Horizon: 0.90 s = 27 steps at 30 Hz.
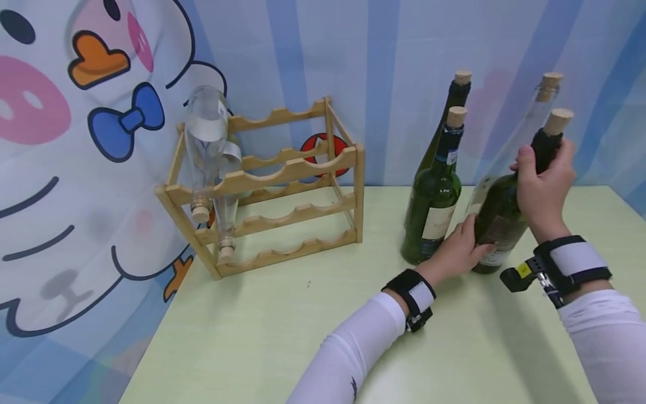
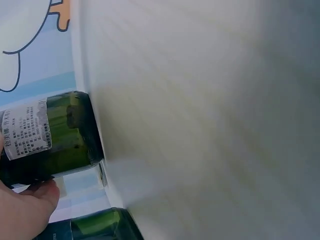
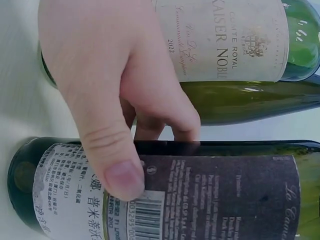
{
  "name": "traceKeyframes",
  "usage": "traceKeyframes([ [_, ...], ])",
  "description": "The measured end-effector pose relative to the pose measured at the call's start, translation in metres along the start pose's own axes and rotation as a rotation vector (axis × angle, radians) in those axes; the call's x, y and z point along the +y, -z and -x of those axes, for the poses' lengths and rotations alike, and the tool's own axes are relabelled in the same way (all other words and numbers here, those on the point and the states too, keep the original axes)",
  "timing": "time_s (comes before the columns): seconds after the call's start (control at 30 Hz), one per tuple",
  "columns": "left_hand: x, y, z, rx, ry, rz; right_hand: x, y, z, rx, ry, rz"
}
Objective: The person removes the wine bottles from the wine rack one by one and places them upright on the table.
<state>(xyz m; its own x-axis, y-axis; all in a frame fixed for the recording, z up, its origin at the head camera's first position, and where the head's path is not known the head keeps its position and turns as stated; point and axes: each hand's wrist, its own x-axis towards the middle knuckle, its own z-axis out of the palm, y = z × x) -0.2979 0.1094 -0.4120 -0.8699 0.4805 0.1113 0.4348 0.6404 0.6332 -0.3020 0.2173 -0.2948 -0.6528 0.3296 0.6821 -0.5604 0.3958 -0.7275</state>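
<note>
A dark green wine bottle (image 1: 497, 210) with a cork in its mouth stands slightly tilted at the right. My right hand (image 1: 545, 188) grips its neck and shoulder. Low down, my left hand (image 1: 456, 247) holds the body, its thumb across the label in the right wrist view. The left wrist view shows the bottle's base (image 2: 80, 135) close to the table. Just behind it is a corked clear bottle (image 1: 525, 126), partly hidden. Left of my hands stand a green bottle (image 1: 436, 219) with a cream label and another corked green bottle (image 1: 444, 132) behind.
On the left a wooden wine rack (image 1: 359, 191) stands on the pale table (image 1: 282, 331). Two corked clear bottles, one upper (image 1: 204, 146) and one lower (image 1: 229, 207), lie in its left end, necks toward me. A printed cloth backdrop (image 1: 343, 50) hangs behind.
</note>
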Motion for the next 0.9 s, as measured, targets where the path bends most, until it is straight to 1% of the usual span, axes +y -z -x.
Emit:
traceKeyframes([
  [0.13,0.003,0.006,0.002,-0.016,0.000,-0.018,0.005,-0.002,-0.004,0.006,0.009,0.012],
  [0.2,0.006,0.012,0.006,-0.044,0.010,-0.010,0.007,-0.002,-0.004,0.008,0.010,0.014],
  [0.27,0.010,0.023,0.014,-0.089,0.020,0.009,0.008,-0.001,-0.004,0.011,0.006,0.018],
  [0.33,0.016,0.041,0.027,-0.138,-0.001,0.043,0.009,-0.001,-0.003,0.013,0.002,0.026],
  [0.4,0.021,0.063,0.044,-0.162,-0.055,0.071,0.010,0.000,-0.003,0.014,0.002,0.034],
  [0.43,0.022,0.075,0.054,-0.161,-0.092,0.079,0.011,0.000,-0.002,0.013,0.001,0.036],
  [0.5,0.022,0.101,0.077,-0.118,-0.201,0.069,0.011,0.000,-0.001,0.010,-0.001,0.041],
  [0.53,0.022,0.113,0.089,-0.073,-0.261,0.063,0.011,0.000,0.000,0.009,-0.002,0.045],
  [0.57,0.020,0.125,0.101,-0.010,-0.331,0.041,0.011,0.000,0.000,0.007,-0.004,0.047],
  [0.6,0.018,0.137,0.114,0.062,-0.399,0.011,0.011,0.000,0.001,0.005,-0.007,0.049],
  [0.63,0.016,0.149,0.126,0.148,-0.476,-0.018,0.010,-0.001,0.001,0.004,-0.010,0.054],
  [0.7,0.009,0.172,0.147,0.351,-0.618,-0.085,0.010,-0.001,0.001,0.002,-0.016,0.061],
  [0.77,0.001,0.196,0.165,0.579,-0.727,-0.165,0.010,-0.001,0.001,0.003,-0.020,0.061],
  [0.8,-0.003,0.209,0.173,0.695,-0.755,-0.200,0.010,-0.001,0.000,0.004,-0.020,0.060],
  [0.83,-0.007,0.221,0.180,0.813,-0.769,-0.226,0.010,-0.001,0.000,0.005,-0.022,0.060],
  [0.87,-0.011,0.233,0.188,0.924,-0.757,-0.249,0.009,-0.001,0.000,0.006,-0.022,0.058],
  [0.9,-0.016,0.246,0.194,1.034,-0.730,-0.262,0.009,-0.001,-0.001,0.006,-0.022,0.056],
])
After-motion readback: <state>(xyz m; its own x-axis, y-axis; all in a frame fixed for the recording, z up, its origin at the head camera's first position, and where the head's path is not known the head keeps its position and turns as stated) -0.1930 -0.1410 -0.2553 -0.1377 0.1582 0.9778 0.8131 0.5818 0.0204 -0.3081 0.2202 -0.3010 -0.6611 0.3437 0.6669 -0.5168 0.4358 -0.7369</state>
